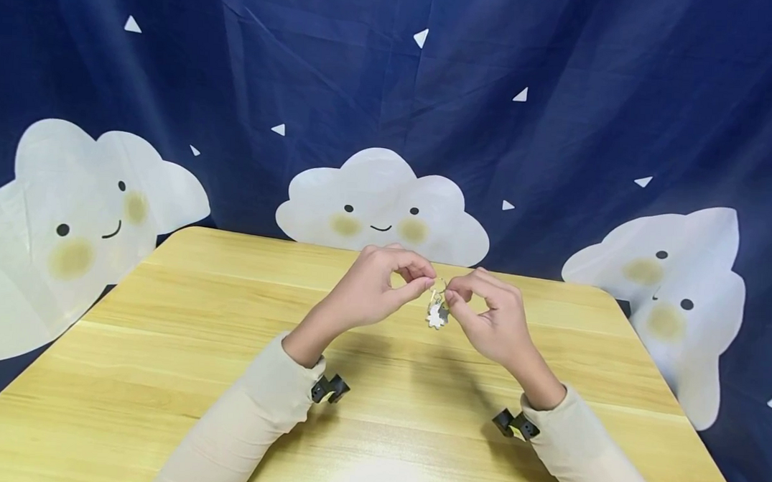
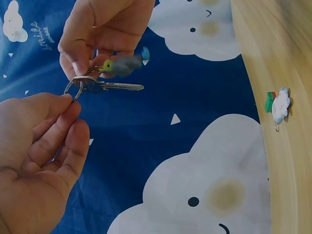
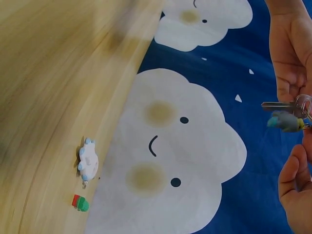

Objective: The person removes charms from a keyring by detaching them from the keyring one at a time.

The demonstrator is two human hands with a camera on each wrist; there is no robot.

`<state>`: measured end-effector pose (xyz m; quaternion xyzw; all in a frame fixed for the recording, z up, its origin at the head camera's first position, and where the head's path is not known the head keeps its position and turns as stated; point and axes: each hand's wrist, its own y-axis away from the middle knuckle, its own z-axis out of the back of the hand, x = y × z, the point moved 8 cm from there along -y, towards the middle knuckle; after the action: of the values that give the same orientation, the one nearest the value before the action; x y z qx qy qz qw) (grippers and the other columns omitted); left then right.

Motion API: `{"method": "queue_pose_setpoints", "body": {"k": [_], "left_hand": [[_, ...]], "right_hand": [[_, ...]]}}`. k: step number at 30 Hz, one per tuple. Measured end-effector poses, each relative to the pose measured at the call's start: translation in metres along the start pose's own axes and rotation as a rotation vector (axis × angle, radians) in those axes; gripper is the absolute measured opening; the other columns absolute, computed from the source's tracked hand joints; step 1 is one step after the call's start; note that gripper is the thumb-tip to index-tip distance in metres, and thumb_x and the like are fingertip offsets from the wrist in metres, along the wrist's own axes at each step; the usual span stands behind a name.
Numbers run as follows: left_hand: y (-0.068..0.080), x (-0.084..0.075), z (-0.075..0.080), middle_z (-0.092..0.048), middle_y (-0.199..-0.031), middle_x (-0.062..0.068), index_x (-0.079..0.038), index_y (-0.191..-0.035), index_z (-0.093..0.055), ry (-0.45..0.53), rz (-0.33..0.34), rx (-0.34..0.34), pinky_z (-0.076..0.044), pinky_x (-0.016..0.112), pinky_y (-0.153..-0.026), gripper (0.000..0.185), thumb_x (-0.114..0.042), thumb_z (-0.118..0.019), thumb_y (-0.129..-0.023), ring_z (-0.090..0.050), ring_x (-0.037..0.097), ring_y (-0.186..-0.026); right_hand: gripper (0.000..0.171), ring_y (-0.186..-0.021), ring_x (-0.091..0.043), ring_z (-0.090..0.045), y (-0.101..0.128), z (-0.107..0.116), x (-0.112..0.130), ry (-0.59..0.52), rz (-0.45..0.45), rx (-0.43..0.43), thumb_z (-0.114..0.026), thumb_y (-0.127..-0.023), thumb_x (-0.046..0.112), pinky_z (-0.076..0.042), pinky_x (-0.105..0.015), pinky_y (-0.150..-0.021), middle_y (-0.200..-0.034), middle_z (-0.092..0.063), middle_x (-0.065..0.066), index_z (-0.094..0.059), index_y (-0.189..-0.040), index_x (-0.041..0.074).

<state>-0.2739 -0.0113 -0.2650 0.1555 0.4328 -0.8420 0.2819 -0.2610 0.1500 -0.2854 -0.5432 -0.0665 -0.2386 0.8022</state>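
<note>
The left hand (image 2: 39, 161) pinches a key ring (image 2: 74, 89). The right hand (image 2: 100, 34) holds it too. A key (image 2: 114, 86) and grey charm (image 2: 124, 64) hang there. A small cloud toy (image 2: 280, 106) lies on the tabletop (image 2: 287, 170).

Backdrop (image 2: 29, 63): small pale script beside a little cloud, slanted and too blurred to read

Key ring (image 3: 306, 100) cut off by right edge; charm (image 3: 285, 121) blurred.

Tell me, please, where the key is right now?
In the left wrist view the key hangs on a ring pinched between both hands, above the table, beside a grey charm.
</note>
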Motion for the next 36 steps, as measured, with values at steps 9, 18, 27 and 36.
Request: {"method": "queue_pose_setpoints", "body": {"k": [9, 18, 27, 36], "left_hand": [[-0.0001, -0.0018, -0.0023, -0.074, -0.089, -0.003, -0.007, -0.097, -0.078, -0.027, -0.043, 0.033, -0.052, 0.023, -0.072, 0.008, -0.011, -0.071, -0.096, -0.064, 0.006, -0.08], [-0.0012, -0.001, -0.0068, -0.073, -0.089, -0.003, -0.009, -0.095, -0.076, -0.083, -0.045, 0.062, -0.053, 0.022, -0.075, 0.007, -0.01, -0.07, -0.096, -0.063, 0.008, -0.081], [-0.0001, 0.0036, -0.0061, -0.074, -0.093, -0.002, -0.006, -0.099, -0.075, -0.024, 0.023, 0.046, -0.054, 0.021, -0.075, 0.007, -0.01, -0.073, -0.094, -0.064, 0.006, -0.08], [-0.0004, 0.0012, -0.0023, -0.074, -0.092, -0.002, -0.008, -0.093, -0.075, -0.012, 0.01, 0.001, -0.054, 0.021, -0.075, 0.004, -0.008, -0.071, -0.094, -0.064, 0.008, -0.081]], "right_hand": [[0.013, -0.067, -0.008, -0.053, 0.0021, 0.0003, -0.0011, 0.008, 0.004, -0.001, -0.067, -0.085, -0.001, -0.041, -0.021, -0.064, -0.071, -0.059, 0.006, -0.074, -0.085, 0.01], [0.015, -0.069, -0.009, -0.053, 0.0026, -0.0017, -0.0014, 0.027, -0.036, 0.03, -0.067, -0.086, -0.001, -0.042, -0.022, -0.064, -0.072, -0.06, 0.004, -0.073, -0.087, 0.012], [0.012, -0.066, -0.01, -0.051, 0.0011, -0.0001, -0.0007, 0.035, -0.011, -0.01, -0.067, -0.086, 0.0, -0.039, -0.023, -0.063, -0.069, -0.057, 0.003, -0.073, -0.085, 0.011], [0.013, -0.067, -0.009, -0.053, 0.0013, -0.0019, -0.0002, 0.027, -0.016, 0.004, -0.067, -0.086, 0.0, -0.042, -0.021, -0.064, -0.07, -0.058, 0.005, -0.073, -0.086, 0.012]]}}
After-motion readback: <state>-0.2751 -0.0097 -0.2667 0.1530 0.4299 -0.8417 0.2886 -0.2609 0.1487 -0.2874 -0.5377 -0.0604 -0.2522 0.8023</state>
